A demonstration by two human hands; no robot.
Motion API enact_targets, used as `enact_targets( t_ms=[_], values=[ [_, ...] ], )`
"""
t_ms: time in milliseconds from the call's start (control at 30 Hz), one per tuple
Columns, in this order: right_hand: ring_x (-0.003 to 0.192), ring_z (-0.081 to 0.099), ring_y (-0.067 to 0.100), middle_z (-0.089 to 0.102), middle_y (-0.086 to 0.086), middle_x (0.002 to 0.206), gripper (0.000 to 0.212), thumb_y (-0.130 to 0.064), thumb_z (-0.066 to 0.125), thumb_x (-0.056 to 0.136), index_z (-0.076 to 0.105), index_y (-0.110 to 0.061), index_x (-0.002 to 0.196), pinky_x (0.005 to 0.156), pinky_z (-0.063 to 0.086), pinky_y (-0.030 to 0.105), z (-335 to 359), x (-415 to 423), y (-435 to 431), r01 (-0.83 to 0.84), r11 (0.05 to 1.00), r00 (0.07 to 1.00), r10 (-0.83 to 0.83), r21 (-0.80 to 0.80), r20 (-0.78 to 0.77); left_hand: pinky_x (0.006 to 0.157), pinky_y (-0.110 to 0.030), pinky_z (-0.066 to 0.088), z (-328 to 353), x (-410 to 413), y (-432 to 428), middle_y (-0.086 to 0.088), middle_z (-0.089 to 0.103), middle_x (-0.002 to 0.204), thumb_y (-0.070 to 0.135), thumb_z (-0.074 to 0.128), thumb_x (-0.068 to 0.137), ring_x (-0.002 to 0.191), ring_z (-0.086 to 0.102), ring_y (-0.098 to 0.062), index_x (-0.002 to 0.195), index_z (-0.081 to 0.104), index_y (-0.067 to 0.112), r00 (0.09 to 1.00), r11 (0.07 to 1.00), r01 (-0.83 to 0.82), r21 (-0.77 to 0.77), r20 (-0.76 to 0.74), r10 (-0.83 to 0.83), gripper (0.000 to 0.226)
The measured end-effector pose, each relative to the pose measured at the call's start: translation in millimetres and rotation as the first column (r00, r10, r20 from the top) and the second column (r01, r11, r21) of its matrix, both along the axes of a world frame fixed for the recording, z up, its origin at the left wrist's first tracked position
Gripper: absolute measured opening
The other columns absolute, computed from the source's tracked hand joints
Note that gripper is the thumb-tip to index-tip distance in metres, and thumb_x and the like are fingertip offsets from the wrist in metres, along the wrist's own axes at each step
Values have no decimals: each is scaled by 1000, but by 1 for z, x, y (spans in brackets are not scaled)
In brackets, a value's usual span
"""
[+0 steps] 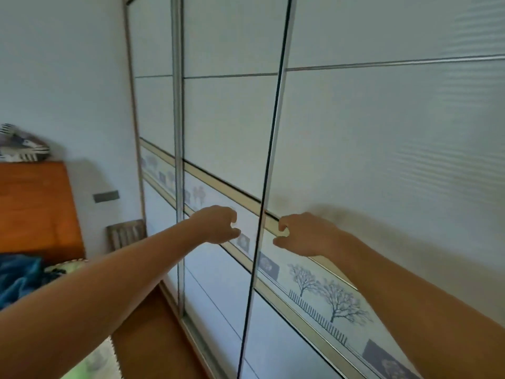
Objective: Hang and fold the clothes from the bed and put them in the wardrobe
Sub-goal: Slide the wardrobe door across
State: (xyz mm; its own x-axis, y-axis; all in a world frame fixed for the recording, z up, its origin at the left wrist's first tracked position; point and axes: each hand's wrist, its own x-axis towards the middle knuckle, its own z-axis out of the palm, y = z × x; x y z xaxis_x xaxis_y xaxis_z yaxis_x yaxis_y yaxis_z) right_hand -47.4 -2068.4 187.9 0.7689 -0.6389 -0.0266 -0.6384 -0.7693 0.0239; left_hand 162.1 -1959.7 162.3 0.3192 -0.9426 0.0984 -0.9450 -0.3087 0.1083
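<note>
- Frosted white glass doors on the wardrobe (382, 160), both shut, meeting at the dark seam (267, 165).
- Left hand (218, 225) and right hand (303, 233) sit either side of that seam, close but not touching each other, fingers curled. Can't tell if either actually has hold of a door edge.
- Clothes (16, 274) are a blue heap on the bed (87, 359), far lower left, well away from both hands.
- Tip, imo: hook fingertips on the metal frame (281, 105), not the glass, and slide level along the track instead of yanking outward. Open it wide enough to get a hanger in.
</note>
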Motion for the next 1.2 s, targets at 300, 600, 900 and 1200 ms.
enact_targets(
  t_ms=[300, 600, 900, 1200],
  values=[
    [115, 58, 23, 59, 0, 133, 51, -61, 49, 95, 54, -30, 134, 94, 50, 39, -14, 104, -20, -198, 980, 980, 199, 16, -4, 111, -39, 37, -11, 70, 35, -6, 51, 146, 44, 49, 100, 134, 46, -25, 145, 47, 15, 969, 969, -244, 39, -42, 245, 53],
    [104, 61, 23, 63, -2, 121, 43, -59, 50, 93, 58, -30, 124, 78, 47, 35, -47, 247, -71, -278, 961, 960, 277, 11, 45, 111, -41, 39, -37, 185, -19, -6, 50, 147, 42, 49, 100, 135, 46, -26, 145, 46, 16, 955, 956, -285, 62, -69, 289, 52],
    [100, 61, 21, 65, -4, 114, 40, -59, 48, 92, 59, -30, 118, 77, 49, 36, -55, 403, -136, -219, 976, 974, 218, 6, 54, 107, -43, 43, -30, 328, -100, -5, 56, 140, 44, 53, 98, 130, 51, -25, 141, 50, 18, 964, 966, -253, 49, -69, 256, 51],
    [104, 62, 23, 65, -4, 117, 40, -57, 47, 95, 57, -30, 123, 72, 44, 35, -48, 433, -175, -142, 987, 982, 150, -79, 113, 108, -45, 44, -23, 368, -158, -4, 54, 143, 42, 54, 97, 130, 51, -25, 141, 51, 17, 984, 986, -169, 4, -56, 169, 51]
  ],
)
